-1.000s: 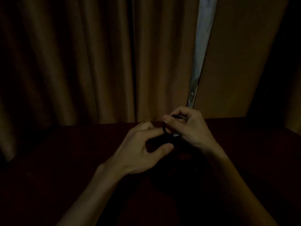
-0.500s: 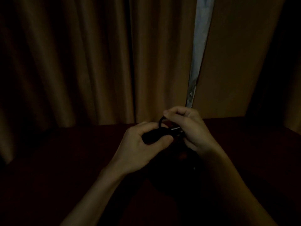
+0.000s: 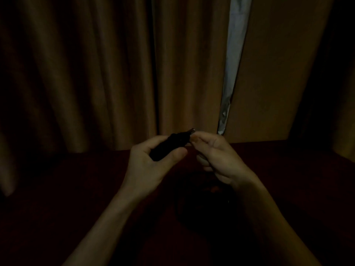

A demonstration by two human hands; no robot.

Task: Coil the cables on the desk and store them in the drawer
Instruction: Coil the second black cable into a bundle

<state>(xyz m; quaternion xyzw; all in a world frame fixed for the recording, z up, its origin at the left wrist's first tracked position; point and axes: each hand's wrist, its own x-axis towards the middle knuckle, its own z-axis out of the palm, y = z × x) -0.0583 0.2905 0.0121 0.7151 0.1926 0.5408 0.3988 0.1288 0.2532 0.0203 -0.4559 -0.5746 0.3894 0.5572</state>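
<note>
"Left hand (image 3: 151, 164)?"
"Raised over the desk (image 3: 76, 189); fingers and thumb curled round the black cable bundle (image 3: 169, 145), tilted up rightward."
"Right hand (image 3: 219, 158)?"
"Fingers curled at the bundle's plug end; pinching or merely touching, I cannot tell."

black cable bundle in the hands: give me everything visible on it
The black cable bundle reads as a short, compact, matte dark bunch, tilted up toward the right and held in the air above the dark red desk. The left hand grips its lower part between thumb and fingers. A small metallic plug tip glints at its upper end, where fingertips of the right hand appear to pinch it. Dim light hides single loops and any loose tail.
</note>
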